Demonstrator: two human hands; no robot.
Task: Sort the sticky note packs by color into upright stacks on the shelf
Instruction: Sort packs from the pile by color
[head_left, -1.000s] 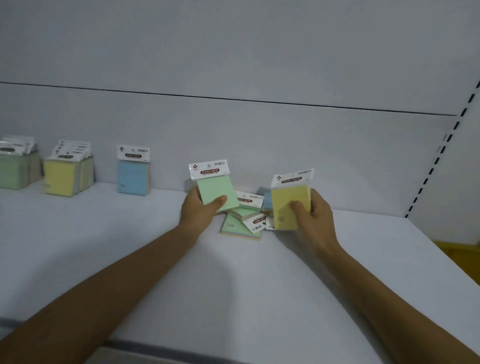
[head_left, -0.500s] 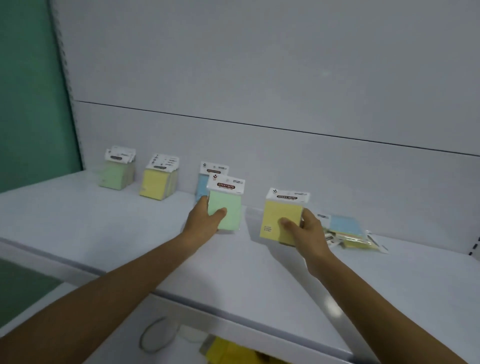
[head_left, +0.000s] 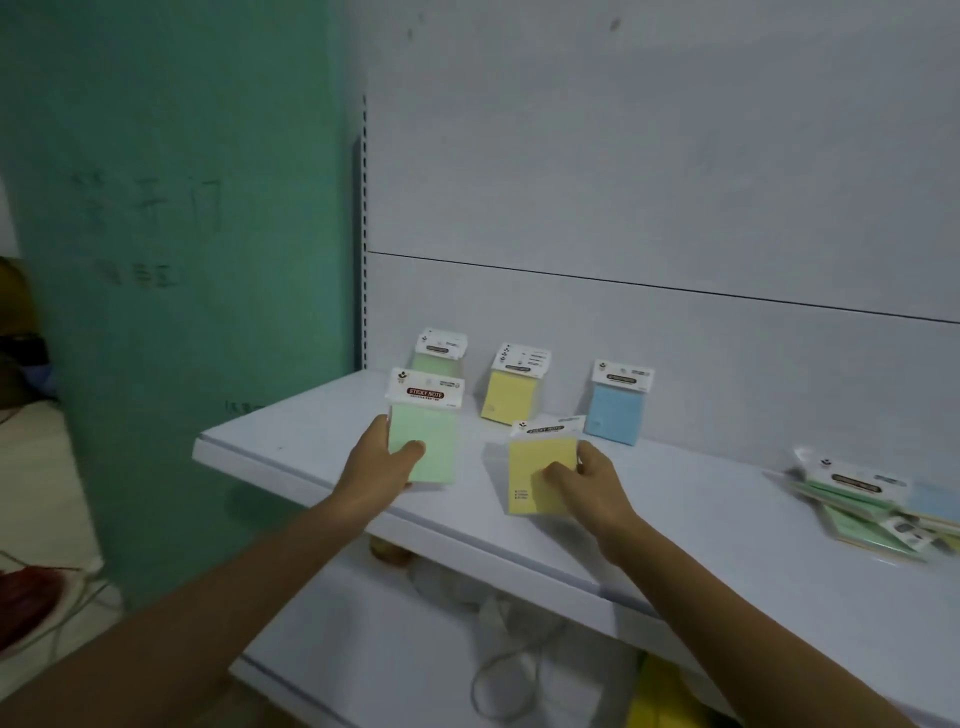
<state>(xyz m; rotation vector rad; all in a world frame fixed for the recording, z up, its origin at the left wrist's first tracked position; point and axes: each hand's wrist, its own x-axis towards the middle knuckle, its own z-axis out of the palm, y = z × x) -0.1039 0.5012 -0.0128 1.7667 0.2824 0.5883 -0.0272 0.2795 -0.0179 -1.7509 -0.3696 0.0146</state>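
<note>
My left hand holds a green sticky note pack upright, just in front of the green stack at the shelf's back left. My right hand grips a yellow pack, held in front of the yellow stack. A single blue pack stands upright to the right of the yellow stack. A loose heap of unsorted packs, green, blue and yellow, lies flat at the right of the white shelf.
A teal wall borders the shelf's left end. Below the shelf's front edge are a lower shelf with a white cable and something yellow. A red object lies on the floor at left.
My view and both hands have swung left along the shelf. The green and yellow packs now sit close in front of their matching stacks, and the loose heap is far off to the right.
</note>
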